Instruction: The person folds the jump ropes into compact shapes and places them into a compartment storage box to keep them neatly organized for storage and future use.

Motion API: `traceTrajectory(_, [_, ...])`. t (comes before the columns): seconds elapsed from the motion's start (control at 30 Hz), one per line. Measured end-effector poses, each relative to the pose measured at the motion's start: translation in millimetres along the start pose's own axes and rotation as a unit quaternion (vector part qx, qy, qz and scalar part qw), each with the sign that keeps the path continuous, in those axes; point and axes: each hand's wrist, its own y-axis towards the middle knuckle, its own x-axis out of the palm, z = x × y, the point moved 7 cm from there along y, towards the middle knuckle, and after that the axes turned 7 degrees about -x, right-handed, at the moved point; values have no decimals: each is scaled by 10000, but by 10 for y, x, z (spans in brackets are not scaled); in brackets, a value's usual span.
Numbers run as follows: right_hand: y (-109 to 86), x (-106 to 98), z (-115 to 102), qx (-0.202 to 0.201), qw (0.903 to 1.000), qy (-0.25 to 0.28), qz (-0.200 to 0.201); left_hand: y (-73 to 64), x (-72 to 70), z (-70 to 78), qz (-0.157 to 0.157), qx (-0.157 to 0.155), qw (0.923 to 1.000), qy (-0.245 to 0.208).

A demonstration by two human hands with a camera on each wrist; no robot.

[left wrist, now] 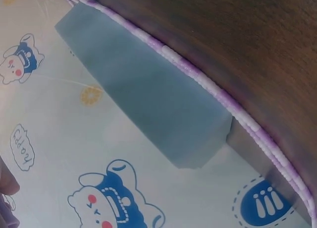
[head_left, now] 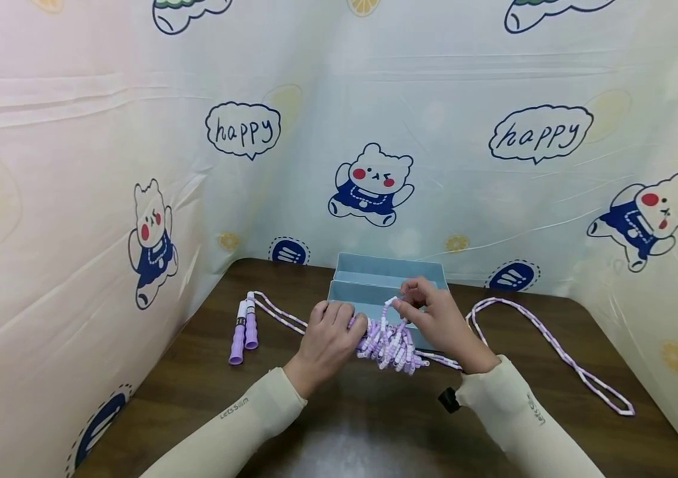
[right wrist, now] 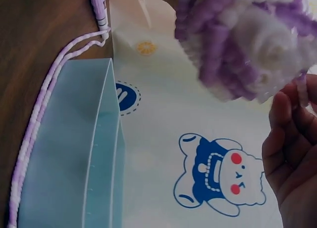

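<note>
A thick bunch of purple and white beaded jump rope [head_left: 391, 348] is held above the table, in front of a light blue box. My left hand [head_left: 330, 335] grips the bunch at its left end, fingers curled over it. With thumb and fingertips my right hand [head_left: 437, 322] pinches a beaded strand [head_left: 384, 315] that rises from the top of the bunch. In the right wrist view the bunch [right wrist: 247, 44] hangs close to the camera, with the right hand [right wrist: 292, 148] beside it. Only a sliver of a hand shows at the left edge of the left wrist view.
The open light blue box [head_left: 389, 269] stands at the back of the brown table [head_left: 339, 425]. Another purple and white beaded rope [head_left: 554, 342] lies along it, looping to the right. Its two purple handles [head_left: 237, 342] lie at left. A printed curtain [head_left: 434, 133] surrounds the table.
</note>
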Motion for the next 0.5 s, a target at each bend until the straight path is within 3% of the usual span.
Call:
traceTrajectory(0.23, [-11, 93, 117, 212, 9888, 1407, -449, 16, -27, 10, -113, -87, 9995, -278])
traceTrajectory(0.5, [-40, 165, 219, -64, 9835, 1747, -462, 10, -23, -2, -304, -429, 9942, -937])
